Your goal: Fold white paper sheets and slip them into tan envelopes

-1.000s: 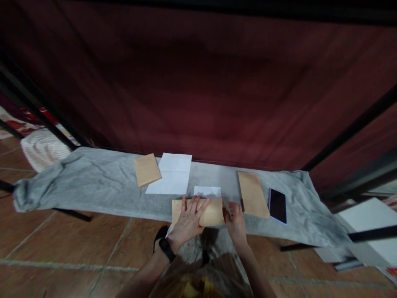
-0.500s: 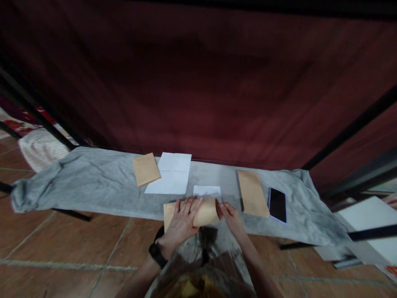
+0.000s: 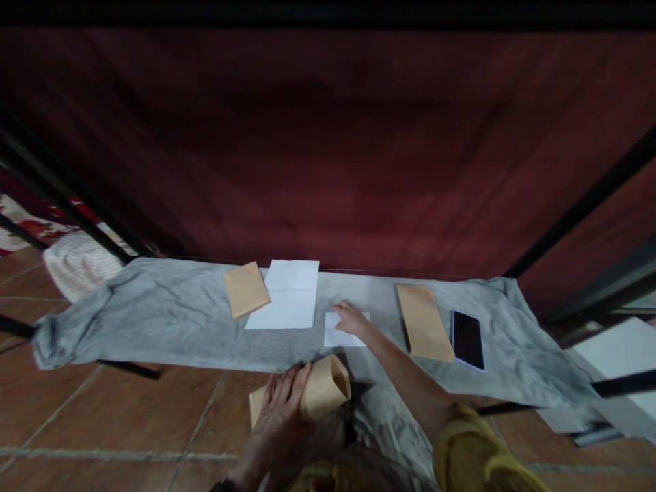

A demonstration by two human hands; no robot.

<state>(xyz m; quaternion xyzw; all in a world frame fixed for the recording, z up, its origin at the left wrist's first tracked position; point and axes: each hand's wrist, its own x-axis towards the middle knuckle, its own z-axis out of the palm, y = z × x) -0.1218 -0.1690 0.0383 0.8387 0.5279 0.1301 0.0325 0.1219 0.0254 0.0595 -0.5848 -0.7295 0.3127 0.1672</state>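
My left hand (image 3: 281, 396) is closed around a brown paper envelope (image 3: 324, 388), low at the front near my lap. The envelope is bowed, and its mouth gapes toward the right. My right hand (image 3: 349, 320) is over a small folded white paper (image 3: 332, 337) that lies on the grey cloth. Its fingers point left and are apart, at the paper's upper part; whether they touch it I cannot tell.
A grey cloth (image 3: 179, 328) covers the narrow bench. On it lie a brown envelope (image 3: 247, 290) overlapping a larger creased white sheet (image 3: 292, 294), a stack of brown envelopes (image 3: 424, 321) and a phone (image 3: 467, 340). A dark red panel (image 3: 328, 171) rises behind.
My right hand has let go of the envelope's mouth and moved forward to the small white paper. My left hand has drawn the envelope back toward me and tilted it.
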